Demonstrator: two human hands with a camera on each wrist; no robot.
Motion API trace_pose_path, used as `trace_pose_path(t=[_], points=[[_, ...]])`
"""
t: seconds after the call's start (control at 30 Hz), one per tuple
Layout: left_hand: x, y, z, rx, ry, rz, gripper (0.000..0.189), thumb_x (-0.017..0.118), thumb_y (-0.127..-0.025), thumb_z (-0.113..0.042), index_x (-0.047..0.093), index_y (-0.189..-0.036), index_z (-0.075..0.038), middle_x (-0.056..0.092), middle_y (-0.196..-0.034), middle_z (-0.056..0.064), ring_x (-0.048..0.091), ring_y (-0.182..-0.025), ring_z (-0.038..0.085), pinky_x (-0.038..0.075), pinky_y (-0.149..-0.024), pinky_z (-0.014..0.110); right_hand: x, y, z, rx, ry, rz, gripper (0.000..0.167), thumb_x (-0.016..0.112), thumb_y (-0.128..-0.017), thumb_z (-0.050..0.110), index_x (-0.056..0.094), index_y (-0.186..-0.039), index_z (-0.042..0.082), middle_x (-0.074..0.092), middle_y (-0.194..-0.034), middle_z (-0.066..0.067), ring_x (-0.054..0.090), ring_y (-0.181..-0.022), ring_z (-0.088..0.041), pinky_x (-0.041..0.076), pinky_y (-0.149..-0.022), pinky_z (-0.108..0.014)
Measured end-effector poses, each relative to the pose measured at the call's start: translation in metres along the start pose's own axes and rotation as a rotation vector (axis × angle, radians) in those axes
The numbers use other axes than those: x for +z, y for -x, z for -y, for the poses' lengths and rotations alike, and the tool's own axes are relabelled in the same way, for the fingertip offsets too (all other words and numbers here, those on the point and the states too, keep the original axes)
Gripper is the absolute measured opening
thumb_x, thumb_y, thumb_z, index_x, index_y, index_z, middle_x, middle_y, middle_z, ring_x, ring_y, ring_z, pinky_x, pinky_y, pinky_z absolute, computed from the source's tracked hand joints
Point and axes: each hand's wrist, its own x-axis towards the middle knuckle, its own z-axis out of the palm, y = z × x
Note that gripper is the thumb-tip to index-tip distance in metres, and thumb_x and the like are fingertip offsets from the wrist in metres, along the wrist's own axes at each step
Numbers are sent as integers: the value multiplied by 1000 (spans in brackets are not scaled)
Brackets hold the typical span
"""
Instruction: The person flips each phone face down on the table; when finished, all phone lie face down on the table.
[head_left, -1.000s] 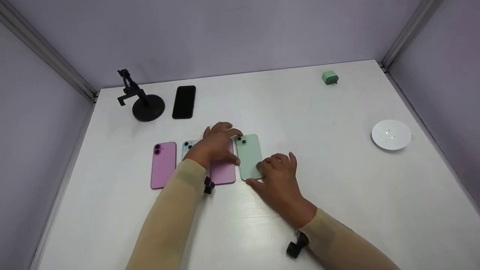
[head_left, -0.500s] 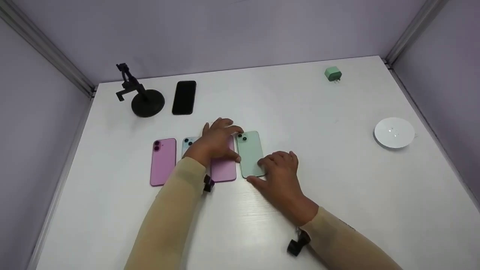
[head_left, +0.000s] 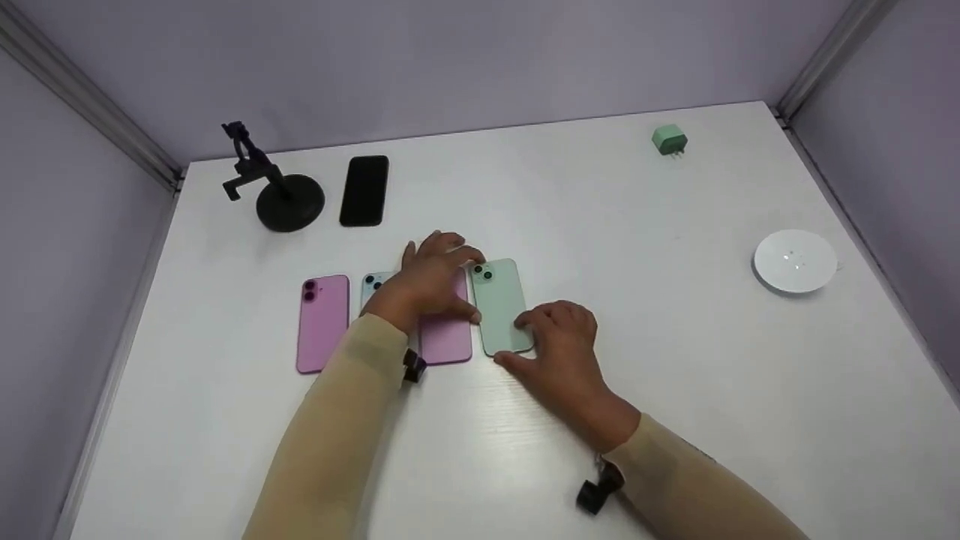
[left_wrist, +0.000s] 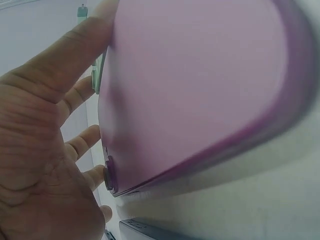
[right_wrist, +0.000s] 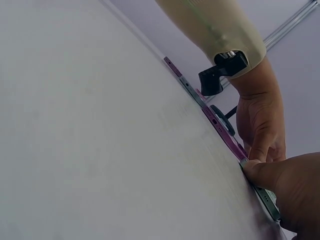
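Four phones would make a row, so several lie back-up side by side in the head view. The light green phone (head_left: 501, 307) is at the right end. My right hand (head_left: 562, 345) holds its lower right corner, thumb at the bottom edge and curled fingers along the right side. My left hand (head_left: 431, 285) reaches over a pink phone (head_left: 446, 341), its index fingertip at the green phone's upper left corner and its thumb by the left edge. The left wrist view shows that pink phone (left_wrist: 200, 75) large beneath the hand. A light blue phone (head_left: 372, 285) is mostly hidden by the left arm.
Another pink phone (head_left: 324, 322) lies at the row's left end. Behind stand a black phone stand (head_left: 290, 202) and a black phone lying flat (head_left: 364, 191). Far right are a green charger plug (head_left: 669, 139) and a white round dish (head_left: 795, 261). Walls enclose the white table (head_left: 675, 300).
The head view has shifted slightly, moving the whole scene a little in the frame. Both hands keep their places at the green phone, which shows hardly any movement on the table.
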Motion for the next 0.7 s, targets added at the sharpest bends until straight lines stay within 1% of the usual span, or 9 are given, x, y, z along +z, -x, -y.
trace_pose_path(t=[0.1, 0.17, 0.23, 0.27, 0.37, 0.47, 0.57, 0.63, 0.7], points=[[-5, 0, 3, 3, 18, 22, 90, 100, -77, -46, 57, -155, -33, 33, -176, 5, 14, -170, 32, 3, -136, 68, -1, -1, 2, 12, -3, 7, 50, 95, -83, 47, 72, -117, 18, 62, -122, -5, 50, -134, -30, 23, -125, -51], [-10, -3, 9, 2, 68, 18, 87, 98, -79, -46, 58, -155, -31, 36, -175, 4, 14, -170, 31, 3, -137, 65, 0, 0, 3, 19, -2, 6, 51, 96, -82, 46, 73, -117, 18, 62, -121, -4, 50, -133, -30, 23, -125, -51], [-14, -6, 20, -16, 145, -48, 78, 95, -84, -44, 60, -153, -27, 42, -171, 5, 23, -168, 31, 11, -138, 60, 0, 2, 3, 24, -1, 0, 50, 97, -81, 45, 73, -116, 17, 62, -120, -4, 51, -133, -30, 24, -125, -52], [-16, -8, 27, -33, 180, -103, 73, 92, -88, -43, 61, -152, -24, 45, -169, 6, 28, -166, 31, 16, -137, 57, 0, 4, 3, 26, 1, -3, 50, 97, -81, 44, 73, -116, 17, 62, -120, -5, 51, -133, -31, 25, -124, -53], [-20, -11, 54, -153, 243, -332, 60, 82, -98, -38, 63, -150, -15, 54, -163, 13, 43, -158, 35, 29, -133, 53, 2, 10, 3, 18, -5, -5, 49, 97, -80, 42, 74, -114, 16, 62, -119, -6, 52, -131, -32, 26, -124, -54], [-24, -7, 81, -346, 245, -500, 58, 76, -104, -35, 60, -154, -10, 58, -159, 20, 50, -151, 40, 36, -127, 56, 4, 15, 5, 4, -20, -2, 48, 97, -80, 41, 74, -113, 16, 62, -119, -6, 52, -130, -31, 26, -124, -54], [-27, -1, 98, -512, 291, -547, 63, 73, -105, -35, 55, -160, -10, 56, -161, 22, 50, -150, 43, 39, -125, 57, 6, 17, 6, -8, -32, -2, 48, 98, -80, 41, 74, -114, 16, 62, -118, -5, 52, -128, -30, 26, -124, -53], [-28, 4, 106, -566, 320, -544, 66, 73, -105, -35, 51, -163, -10, 54, -164, 21, 49, -153, 43, 38, -126, 57, 7, 19, 7, -13, -32, -1, 49, 98, -79, 41, 74, -114, 15, 61, -117, -4, 52, -127, -29, 27, -123, -53], [-27, 8, 111, -587, 339, -538, 68, 73, -105, -35, 50, -164, -11, 51, -166, 19, 47, -155, 42, 37, -128, 57, 8, 20, 8, -12, -30, 7, 50, 98, -79, 41, 74, -115, 16, 61, -117, -4, 52, -126, -28, 27, -123, -51]])
